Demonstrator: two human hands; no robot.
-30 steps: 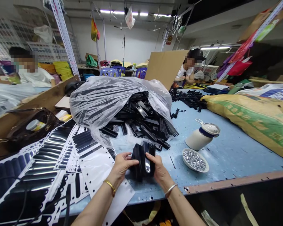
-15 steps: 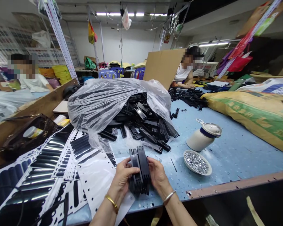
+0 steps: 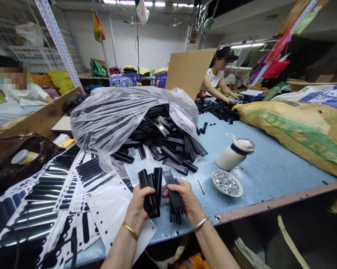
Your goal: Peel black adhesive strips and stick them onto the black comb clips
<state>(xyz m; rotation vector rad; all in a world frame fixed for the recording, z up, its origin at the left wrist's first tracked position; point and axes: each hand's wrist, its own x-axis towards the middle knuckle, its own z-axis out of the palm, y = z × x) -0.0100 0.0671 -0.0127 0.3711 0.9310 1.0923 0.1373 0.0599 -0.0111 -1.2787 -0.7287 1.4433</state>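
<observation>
My left hand (image 3: 140,200) is closed around a stack of black slotted plastic strips (image 3: 152,188), its thumb lying across their near face. Beside it, my right hand (image 3: 186,194) grips a smaller bunch of black pronged strips (image 3: 174,196), fingers wrapped behind them. A narrow gap separates the two bunches above the blue table. Just beyond my hands, a heap of similar black strips (image 3: 176,149) spills from a clear plastic bag (image 3: 109,116). To the right sits a white bowl (image 3: 227,193) of small shiny metal pieces, with a thin dark stick (image 3: 201,186) between it and my right hand.
A white jar with a lid (image 3: 232,157) stands behind the bowl. White sheets with black strips (image 3: 50,183) cover the left side, near a brown bag (image 3: 39,149). A yellow-green sack (image 3: 294,127) lies at right. Two people sit farther back, one beside a cardboard sheet (image 3: 187,71).
The single stack held between both hands is now split into two bunches, one in each hand. The view has shifted slightly, and the person at right has reached an arm forward.
</observation>
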